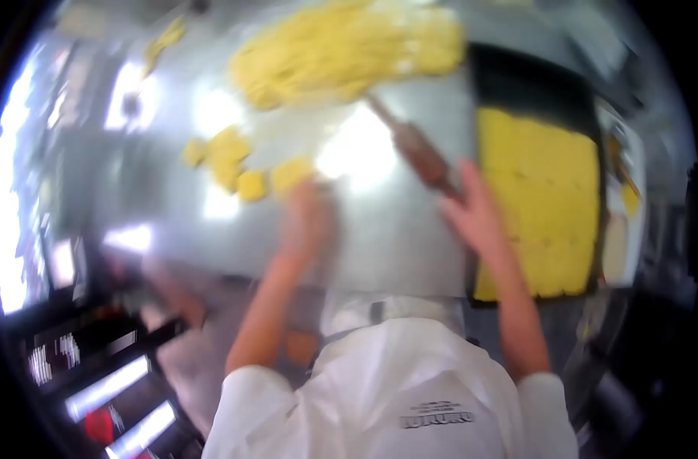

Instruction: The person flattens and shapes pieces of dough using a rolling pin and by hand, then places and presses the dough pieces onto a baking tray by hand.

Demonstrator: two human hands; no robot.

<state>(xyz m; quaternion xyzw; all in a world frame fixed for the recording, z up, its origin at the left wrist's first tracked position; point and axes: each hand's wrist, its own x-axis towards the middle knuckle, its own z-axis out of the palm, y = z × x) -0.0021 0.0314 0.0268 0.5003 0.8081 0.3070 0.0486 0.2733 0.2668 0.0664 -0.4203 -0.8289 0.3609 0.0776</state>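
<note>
Head cam: left hand at a dough piece, 11 o'clock; right hand at the rolling pin, 1 o'clock. Can't tell if either grip's closed, too blurry.

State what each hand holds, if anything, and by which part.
The right hand appears to hold the rolling pin by its near handle. The left hand is at the near edge of a yellow dough piece; blur hides any hold.

White glare spots the shiny metal table, and a blurred bright band lines the view's left edge.
</note>
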